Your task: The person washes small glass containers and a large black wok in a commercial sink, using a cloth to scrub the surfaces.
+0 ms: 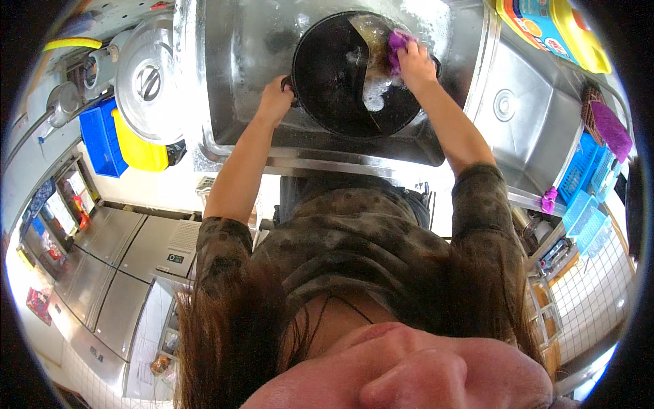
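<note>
A round black hot pot with a curved divider sits in the stainless steel sink basin. My left hand grips the loop handle on the pot's left side. Bunched in my right hand is a purple scrubbing cloth, pressed against the inside of the right compartment near its far right wall. Murky, yellowish liquid and white foam lie in that compartment. Wet shine shows in the left compartment. My right hand partly hides the pot's right handle.
Right of the basin is a second steel sink with a round drain. A yellow and blue container stands beyond it. Blue plastic baskets and a purple cloth are farther right. At left are a large metal lid and a blue bin.
</note>
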Demonstrator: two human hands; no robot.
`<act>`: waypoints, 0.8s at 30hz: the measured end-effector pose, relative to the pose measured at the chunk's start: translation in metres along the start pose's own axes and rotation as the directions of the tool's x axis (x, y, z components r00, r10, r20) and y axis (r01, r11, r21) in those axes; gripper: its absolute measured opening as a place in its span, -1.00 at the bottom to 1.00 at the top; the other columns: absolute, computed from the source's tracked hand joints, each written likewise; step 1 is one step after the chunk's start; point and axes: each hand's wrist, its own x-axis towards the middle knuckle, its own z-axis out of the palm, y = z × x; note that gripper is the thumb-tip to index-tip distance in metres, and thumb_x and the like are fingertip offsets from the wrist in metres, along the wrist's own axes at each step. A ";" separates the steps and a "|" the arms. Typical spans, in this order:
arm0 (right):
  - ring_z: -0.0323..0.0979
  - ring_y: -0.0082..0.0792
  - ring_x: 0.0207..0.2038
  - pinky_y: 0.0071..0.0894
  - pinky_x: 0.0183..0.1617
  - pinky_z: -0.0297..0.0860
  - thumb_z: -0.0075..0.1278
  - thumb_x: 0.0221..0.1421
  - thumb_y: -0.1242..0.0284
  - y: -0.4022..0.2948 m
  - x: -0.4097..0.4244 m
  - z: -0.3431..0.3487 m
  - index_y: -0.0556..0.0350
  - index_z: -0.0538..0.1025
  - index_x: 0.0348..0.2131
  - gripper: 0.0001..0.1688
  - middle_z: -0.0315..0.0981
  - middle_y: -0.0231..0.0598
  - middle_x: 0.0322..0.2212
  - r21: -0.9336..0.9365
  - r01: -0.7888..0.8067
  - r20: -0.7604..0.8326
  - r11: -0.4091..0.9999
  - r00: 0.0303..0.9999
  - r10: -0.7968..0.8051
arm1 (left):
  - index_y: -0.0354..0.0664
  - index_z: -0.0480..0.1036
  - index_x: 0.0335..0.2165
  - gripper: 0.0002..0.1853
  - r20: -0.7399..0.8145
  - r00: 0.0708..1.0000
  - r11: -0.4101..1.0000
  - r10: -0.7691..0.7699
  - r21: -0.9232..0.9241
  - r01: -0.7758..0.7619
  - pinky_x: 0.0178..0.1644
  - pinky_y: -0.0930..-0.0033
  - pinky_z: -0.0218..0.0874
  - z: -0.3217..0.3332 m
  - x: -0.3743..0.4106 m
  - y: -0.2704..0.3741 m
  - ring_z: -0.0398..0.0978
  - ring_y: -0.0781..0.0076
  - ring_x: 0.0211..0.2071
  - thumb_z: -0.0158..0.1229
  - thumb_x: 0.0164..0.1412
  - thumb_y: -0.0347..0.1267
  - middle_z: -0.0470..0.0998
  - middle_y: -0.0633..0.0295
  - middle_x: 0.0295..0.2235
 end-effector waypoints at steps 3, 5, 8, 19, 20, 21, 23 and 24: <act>0.23 0.00 -0.06 -0.16 -0.08 0.37 -0.11 0.00 0.45 -0.007 -0.035 0.009 0.13 0.41 -0.23 -0.72 0.19 -0.01 -0.13 -0.037 -0.020 0.237 0.999 0.971 0.028 | -0.25 0.33 -0.06 -0.64 0.106 0.994 1.000 -0.006 -0.015 0.008 -0.30 0.38 0.27 0.008 0.008 -0.015 0.41 0.38 -0.43 -0.13 0.14 -0.50 0.49 0.06 -0.36; 0.24 0.07 -0.07 -0.15 -0.11 0.37 -0.08 -0.03 0.44 -0.010 -0.053 0.023 0.18 0.38 -0.21 -0.67 0.18 0.04 -0.12 -0.038 -0.014 0.290 0.999 0.957 0.024 | -0.23 0.24 0.02 -0.57 0.142 0.989 0.999 -0.039 0.006 0.039 -0.27 0.37 0.29 0.008 0.009 -0.014 0.40 0.38 -0.40 -0.12 0.13 -0.52 0.46 0.07 -0.30; 0.22 0.14 -0.08 -0.01 -0.03 0.28 0.09 -0.21 0.32 -0.023 -0.072 0.021 0.19 0.39 -0.23 -0.51 0.19 0.09 -0.13 0.202 -0.027 0.368 0.979 0.928 -0.050 | -0.18 0.10 0.11 -0.45 0.254 0.951 0.969 -0.175 -0.129 0.213 -0.22 0.33 0.35 0.001 -0.004 0.013 0.39 0.37 -0.33 -0.11 0.11 -0.56 0.41 0.11 -0.23; 0.39 -0.19 -0.26 -0.40 -0.13 0.30 0.05 -0.24 0.60 -0.054 -0.018 0.083 0.09 0.47 -0.28 -0.63 0.40 -0.07 -0.34 0.780 -0.239 0.255 0.578 0.965 0.055 | -0.12 0.14 0.05 -0.47 0.337 0.935 0.972 -0.106 -0.165 0.170 -0.26 0.32 0.46 0.002 0.013 -0.016 0.44 0.37 -0.27 -0.18 0.09 -0.69 0.38 0.18 -0.24; 0.40 -0.27 -0.28 -0.44 -0.14 0.31 0.05 -0.20 0.60 -0.054 -0.012 0.085 0.08 0.48 -0.28 -0.65 0.43 -0.14 -0.36 0.811 -0.309 0.283 0.496 0.950 0.130 | -0.12 0.12 0.05 -0.47 0.332 0.939 0.982 -0.090 -0.130 0.140 -0.27 0.30 0.48 0.002 0.014 -0.022 0.44 0.36 -0.26 -0.18 0.09 -0.69 0.36 0.18 -0.22; 0.41 -0.35 -0.30 -0.48 -0.15 0.31 0.04 -0.17 0.61 -0.056 -0.006 0.086 0.07 0.49 -0.28 -0.67 0.46 -0.21 -0.38 0.835 -0.372 0.317 0.405 0.927 0.199 | -0.13 0.15 0.03 -0.47 0.328 0.941 0.978 -0.085 -0.153 0.142 -0.25 0.32 0.45 0.001 0.015 -0.024 0.44 0.36 -0.27 -0.20 0.06 -0.70 0.38 0.16 -0.24; 0.39 -0.53 -0.29 -0.56 -0.12 0.31 0.02 -0.06 0.63 -0.056 0.011 0.080 0.02 0.50 -0.24 -0.69 0.48 -0.33 -0.36 0.935 -0.304 0.335 -0.183 0.925 0.179 | -0.16 0.20 -0.02 -0.48 0.314 0.947 0.968 -0.074 -0.207 0.144 -0.20 0.34 0.40 -0.002 0.016 -0.026 0.44 0.36 -0.29 -0.24 0.02 -0.72 0.41 0.14 -0.27; 0.40 -0.56 -0.27 -0.56 -0.09 0.31 0.00 0.01 0.62 -0.057 0.020 0.059 0.00 0.48 -0.19 -0.69 0.47 -0.37 -0.34 0.931 -0.269 0.327 -0.248 0.915 0.236 | -0.17 0.21 -0.03 -0.49 0.300 0.950 0.974 -0.085 -0.175 0.143 -0.18 0.35 0.36 -0.004 0.013 -0.023 0.44 0.34 -0.27 -0.24 0.02 -0.72 0.41 0.13 -0.25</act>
